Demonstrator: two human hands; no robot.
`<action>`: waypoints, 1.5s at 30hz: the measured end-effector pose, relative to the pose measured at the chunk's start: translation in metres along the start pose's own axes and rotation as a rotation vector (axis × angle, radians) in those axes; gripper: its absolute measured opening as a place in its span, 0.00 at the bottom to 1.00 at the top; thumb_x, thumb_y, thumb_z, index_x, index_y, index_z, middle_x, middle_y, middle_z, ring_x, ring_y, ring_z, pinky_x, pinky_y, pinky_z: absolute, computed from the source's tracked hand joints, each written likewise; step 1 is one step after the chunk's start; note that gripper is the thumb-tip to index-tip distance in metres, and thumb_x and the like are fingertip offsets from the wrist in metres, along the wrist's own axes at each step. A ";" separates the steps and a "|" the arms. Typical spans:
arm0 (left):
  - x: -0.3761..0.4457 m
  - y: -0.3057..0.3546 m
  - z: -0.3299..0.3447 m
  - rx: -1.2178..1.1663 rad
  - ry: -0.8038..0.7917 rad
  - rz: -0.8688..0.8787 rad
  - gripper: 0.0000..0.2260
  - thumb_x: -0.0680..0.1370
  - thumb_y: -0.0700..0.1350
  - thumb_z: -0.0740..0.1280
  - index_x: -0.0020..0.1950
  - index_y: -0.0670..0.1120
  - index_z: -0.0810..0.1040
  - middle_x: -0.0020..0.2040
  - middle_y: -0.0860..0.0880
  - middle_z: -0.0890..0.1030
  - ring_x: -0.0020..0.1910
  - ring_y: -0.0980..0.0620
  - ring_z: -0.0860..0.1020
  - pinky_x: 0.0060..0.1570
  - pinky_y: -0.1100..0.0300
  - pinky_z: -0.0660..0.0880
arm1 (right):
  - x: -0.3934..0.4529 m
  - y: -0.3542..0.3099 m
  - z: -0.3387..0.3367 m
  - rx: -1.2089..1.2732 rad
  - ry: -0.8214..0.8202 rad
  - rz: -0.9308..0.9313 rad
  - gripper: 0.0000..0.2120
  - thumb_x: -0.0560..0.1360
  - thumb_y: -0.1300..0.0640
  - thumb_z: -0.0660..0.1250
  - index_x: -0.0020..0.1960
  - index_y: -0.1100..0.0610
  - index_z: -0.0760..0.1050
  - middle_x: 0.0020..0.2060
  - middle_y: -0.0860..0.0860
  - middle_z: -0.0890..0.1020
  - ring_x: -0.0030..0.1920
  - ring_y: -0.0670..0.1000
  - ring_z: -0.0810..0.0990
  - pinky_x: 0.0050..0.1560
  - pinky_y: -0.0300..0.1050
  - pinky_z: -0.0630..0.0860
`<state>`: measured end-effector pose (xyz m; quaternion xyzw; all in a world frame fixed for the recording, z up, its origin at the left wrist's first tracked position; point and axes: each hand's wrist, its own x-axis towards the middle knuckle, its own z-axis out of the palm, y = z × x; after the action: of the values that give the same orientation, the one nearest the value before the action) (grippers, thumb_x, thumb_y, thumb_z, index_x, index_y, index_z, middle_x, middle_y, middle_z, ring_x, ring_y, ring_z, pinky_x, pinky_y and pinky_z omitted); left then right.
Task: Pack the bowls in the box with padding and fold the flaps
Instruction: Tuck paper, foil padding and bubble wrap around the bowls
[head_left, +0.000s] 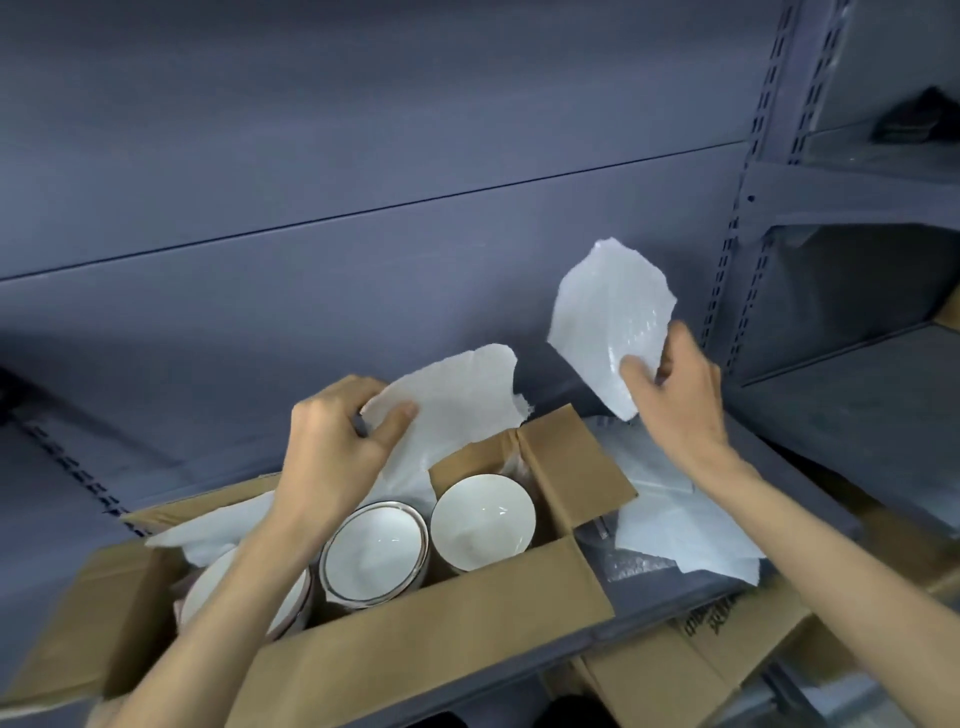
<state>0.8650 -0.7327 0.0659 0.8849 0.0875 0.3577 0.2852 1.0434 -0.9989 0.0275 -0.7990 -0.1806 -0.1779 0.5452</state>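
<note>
Behind the cardboard box (415, 639): grey metal shelving (363, 156), filling the view. Box open on the shelf board, 4 flaps spread outward, none folded yet. Inside the box: 3 white bowls in a row, mouths up, namely a left bowl (208, 597) half hidden under the forearm, a middle rimmed bowl (371, 553), a right bowl (480, 519). Right of the box: a loose pile of foam sheets (675, 525) (spare padding, probably). Above the box's far edge: a torn foam sheet (452, 400), pinched closed in the left hand (332, 447), lower end trailing down among the bowls. Up and right of the box: a smaller foam piece (608, 312), long axis near upright, gripped by the right hand (680, 395). Down and left from that grip to the nearest bowl, the right one.
</note>
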 end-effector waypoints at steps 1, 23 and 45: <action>-0.004 -0.003 0.001 0.048 -0.003 0.024 0.06 0.76 0.45 0.74 0.40 0.49 0.80 0.38 0.55 0.80 0.31 0.47 0.79 0.35 0.55 0.74 | -0.004 -0.011 0.004 0.050 -0.026 -0.014 0.09 0.74 0.55 0.66 0.44 0.43 0.68 0.35 0.42 0.77 0.33 0.41 0.75 0.30 0.34 0.70; -0.037 -0.068 0.073 0.547 -0.255 -0.132 0.11 0.80 0.45 0.63 0.61 0.52 0.78 0.52 0.47 0.84 0.51 0.41 0.79 0.42 0.55 0.70 | -0.074 -0.026 0.018 -0.517 -0.205 -0.073 0.10 0.76 0.54 0.67 0.41 0.57 0.70 0.24 0.48 0.69 0.25 0.52 0.71 0.30 0.51 0.76; -0.014 -0.056 0.051 0.718 -0.172 0.256 0.20 0.68 0.43 0.79 0.28 0.47 0.68 0.23 0.47 0.74 0.20 0.41 0.69 0.25 0.62 0.59 | -0.083 -0.049 0.057 -0.645 -0.395 -0.120 0.04 0.76 0.59 0.62 0.46 0.58 0.67 0.31 0.53 0.71 0.31 0.58 0.73 0.33 0.51 0.75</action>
<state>0.8925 -0.7140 -0.0039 0.9589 0.0718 0.2618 -0.0831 0.9519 -0.9365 0.0076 -0.9365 -0.2634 -0.1000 0.2090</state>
